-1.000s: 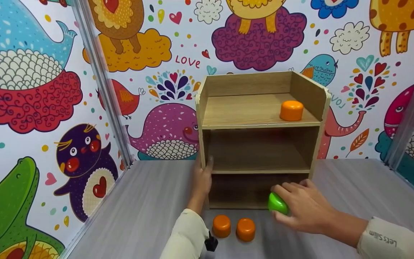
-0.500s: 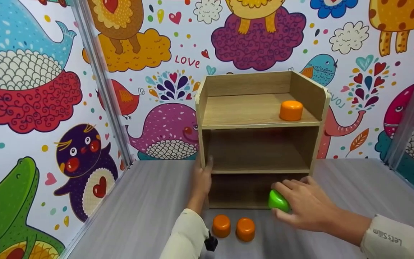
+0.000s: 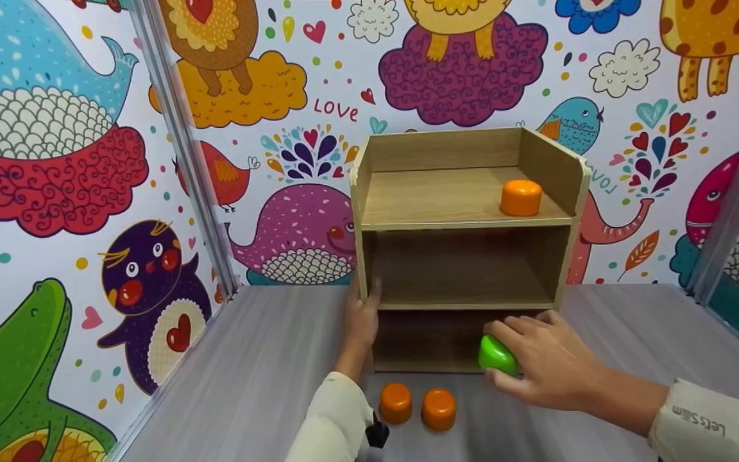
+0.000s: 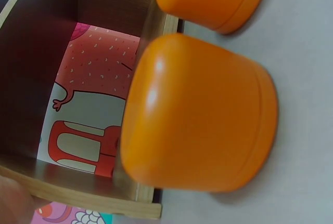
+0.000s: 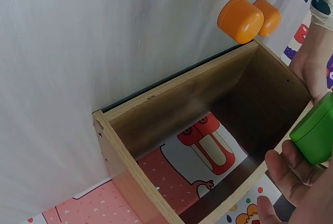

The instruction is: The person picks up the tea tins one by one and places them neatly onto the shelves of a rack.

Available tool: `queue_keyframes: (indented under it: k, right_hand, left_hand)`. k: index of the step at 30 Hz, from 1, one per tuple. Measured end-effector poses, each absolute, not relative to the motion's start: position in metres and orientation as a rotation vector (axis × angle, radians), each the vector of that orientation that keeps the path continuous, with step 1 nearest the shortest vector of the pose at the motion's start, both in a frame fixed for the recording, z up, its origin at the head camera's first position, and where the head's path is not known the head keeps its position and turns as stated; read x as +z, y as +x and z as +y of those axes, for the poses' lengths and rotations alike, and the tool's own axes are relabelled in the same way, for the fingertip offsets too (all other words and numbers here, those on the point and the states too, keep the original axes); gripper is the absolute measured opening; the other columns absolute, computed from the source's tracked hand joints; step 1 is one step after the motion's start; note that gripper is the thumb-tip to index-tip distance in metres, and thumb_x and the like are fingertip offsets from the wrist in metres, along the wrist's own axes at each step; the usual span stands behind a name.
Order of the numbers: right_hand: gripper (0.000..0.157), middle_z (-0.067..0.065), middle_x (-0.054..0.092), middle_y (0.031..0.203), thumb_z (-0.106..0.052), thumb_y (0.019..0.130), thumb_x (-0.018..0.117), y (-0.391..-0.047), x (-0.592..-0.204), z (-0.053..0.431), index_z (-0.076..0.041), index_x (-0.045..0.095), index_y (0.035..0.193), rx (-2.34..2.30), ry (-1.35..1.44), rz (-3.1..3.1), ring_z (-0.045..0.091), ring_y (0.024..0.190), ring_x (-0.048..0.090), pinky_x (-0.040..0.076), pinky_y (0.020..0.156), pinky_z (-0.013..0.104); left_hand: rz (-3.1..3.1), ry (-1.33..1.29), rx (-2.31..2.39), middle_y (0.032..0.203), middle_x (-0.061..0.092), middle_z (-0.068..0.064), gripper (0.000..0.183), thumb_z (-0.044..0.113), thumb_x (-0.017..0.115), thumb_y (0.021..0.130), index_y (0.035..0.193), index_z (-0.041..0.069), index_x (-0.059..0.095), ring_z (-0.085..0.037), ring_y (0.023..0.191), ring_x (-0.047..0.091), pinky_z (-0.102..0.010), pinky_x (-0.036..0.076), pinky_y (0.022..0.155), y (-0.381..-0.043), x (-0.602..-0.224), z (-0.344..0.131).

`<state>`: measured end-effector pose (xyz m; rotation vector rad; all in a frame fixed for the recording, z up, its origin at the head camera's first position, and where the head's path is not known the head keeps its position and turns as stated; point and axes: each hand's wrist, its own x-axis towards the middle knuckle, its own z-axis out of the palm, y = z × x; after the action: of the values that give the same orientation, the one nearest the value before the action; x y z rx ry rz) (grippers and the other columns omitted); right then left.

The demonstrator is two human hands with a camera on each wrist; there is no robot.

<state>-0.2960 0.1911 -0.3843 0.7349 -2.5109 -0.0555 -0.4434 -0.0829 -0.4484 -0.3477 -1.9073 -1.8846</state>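
A small three-tier wooden shelf (image 3: 427, 192) stands on the table. Its left side panel is gripped by my left hand (image 3: 362, 324), with the thumb at the front edge and the fingers hidden behind. My right hand (image 3: 552, 366) holds a rounded green cylinder (image 3: 496, 355) in front of the lowest tier's right end; the right wrist view shows the fingers around this green piece (image 5: 316, 130). A similar orange cylinder (image 3: 521, 197) sits on the top tier, near the right panel. Two more orange cylinders, one left (image 3: 396, 403) and one right (image 3: 439, 409), stand before the shelf.
Printed cartoon walls (image 3: 305, 231) close off the back and sides of the grey table (image 3: 260, 359). Metal posts (image 3: 180, 141) mark the corners. A black strap end (image 3: 377, 431) sticks out from my left sleeve, beside the left orange cylinder.
My right hand has risen slightly with the green cylinder, and its forearm has shifted a little to the right. The left hand, the shelf and the orange cylinders stay in place.
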Motion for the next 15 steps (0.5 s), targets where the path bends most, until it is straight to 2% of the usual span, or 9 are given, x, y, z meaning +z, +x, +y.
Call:
queue_keyframes:
  k: [8, 15]
  right_hand:
    - [0.043, -0.019, 0.05, 0.083, -0.058, 0.077, 0.063, -0.293, -0.375, 0.19, -0.033, 0.056, 0.111, -0.041, 0.71, -2.529, 0.002, 0.077, 0.046, 0.035, 0.075, 0.034]
    - [0.045, -0.02, 0.05, 0.084, -0.059, 0.077, 0.062, -0.291, -0.369, 0.189, -0.033, 0.056, 0.113, -0.026, 0.7, -2.541, 0.001, 0.075, 0.045, 0.034, 0.075, 0.034]
  left_hand:
    - [-1.901, -0.348, -1.894, 0.154, 0.025, -0.005, 0.061, 0.029, 0.053, 0.096, 0.149, 0.016, 0.026, -0.02, 0.142, 0.019, -0.041, 0.017, 0.116, -0.441, -0.444, -0.084]
    - [-1.877, -0.378, -1.871, 0.154, 0.026, -0.001, 0.061, 0.035, 0.052, 0.096, 0.149, 0.023, 0.025, -0.016, 0.142, 0.019, -0.04, 0.016, 0.116, -0.445, -0.448, -0.083]
